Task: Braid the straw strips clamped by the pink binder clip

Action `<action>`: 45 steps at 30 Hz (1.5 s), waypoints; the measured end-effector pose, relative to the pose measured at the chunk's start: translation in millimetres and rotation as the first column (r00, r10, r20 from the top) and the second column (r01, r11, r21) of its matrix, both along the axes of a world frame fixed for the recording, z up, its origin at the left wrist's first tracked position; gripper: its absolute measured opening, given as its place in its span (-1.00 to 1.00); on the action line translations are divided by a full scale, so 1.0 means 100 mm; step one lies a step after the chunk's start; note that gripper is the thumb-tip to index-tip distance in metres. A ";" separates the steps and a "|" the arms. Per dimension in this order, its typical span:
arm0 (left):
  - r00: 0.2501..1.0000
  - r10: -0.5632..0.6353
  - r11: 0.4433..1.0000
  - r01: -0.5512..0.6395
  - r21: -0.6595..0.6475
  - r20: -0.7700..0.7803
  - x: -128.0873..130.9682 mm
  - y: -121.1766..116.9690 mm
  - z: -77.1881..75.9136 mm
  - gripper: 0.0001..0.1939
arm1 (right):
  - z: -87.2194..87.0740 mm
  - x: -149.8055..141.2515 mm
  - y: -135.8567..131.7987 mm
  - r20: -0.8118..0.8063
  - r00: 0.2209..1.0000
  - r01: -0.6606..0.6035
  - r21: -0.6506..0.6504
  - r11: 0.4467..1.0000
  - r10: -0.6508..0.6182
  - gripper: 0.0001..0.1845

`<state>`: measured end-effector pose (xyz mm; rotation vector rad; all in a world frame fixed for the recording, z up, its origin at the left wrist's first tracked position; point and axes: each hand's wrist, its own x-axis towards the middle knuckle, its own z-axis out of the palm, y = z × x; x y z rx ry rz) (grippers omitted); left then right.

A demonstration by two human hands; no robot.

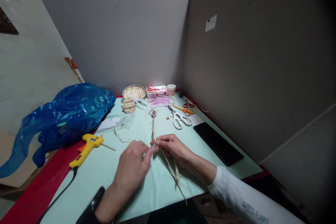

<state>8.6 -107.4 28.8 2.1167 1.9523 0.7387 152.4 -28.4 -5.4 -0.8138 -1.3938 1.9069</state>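
Observation:
A beige braided cord (pixel 154 127) runs down the middle of the table towards me. Its upper end lies by a small clip-like reddish piece (pixel 154 113), too small to make out well. My right hand (pixel 176 149) pinches the cord at the lower end of the braid between thumb and fingers. Close beside it, my left hand (pixel 133 162) is closed with thumb and fingertips on the strands, slightly blurred. Loose strands (pixel 172 171) hang from under my right hand towards the table's front edge.
A yellow glue gun (pixel 88 149) and blue plastic bag (pixel 76 112) are left. Twine ball (pixel 129 105), woven basket (pixel 134 91), paper cup (pixel 171 89) stand behind. White scissors (pixel 179 118), orange scissors (pixel 186 110) and black phone-like slab (pixel 217 143) lie right. Grey panels (pixel 126 38) enclose the back and right.

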 end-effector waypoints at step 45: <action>0.443 0.194 0.900 0.274 -0.338 0.875 -0.01 0.23 -0.27 -0.68 | -0.07 0.04 -0.64 0.415 0.536 -0.630 0.776 -0.021 -0.735 -0.65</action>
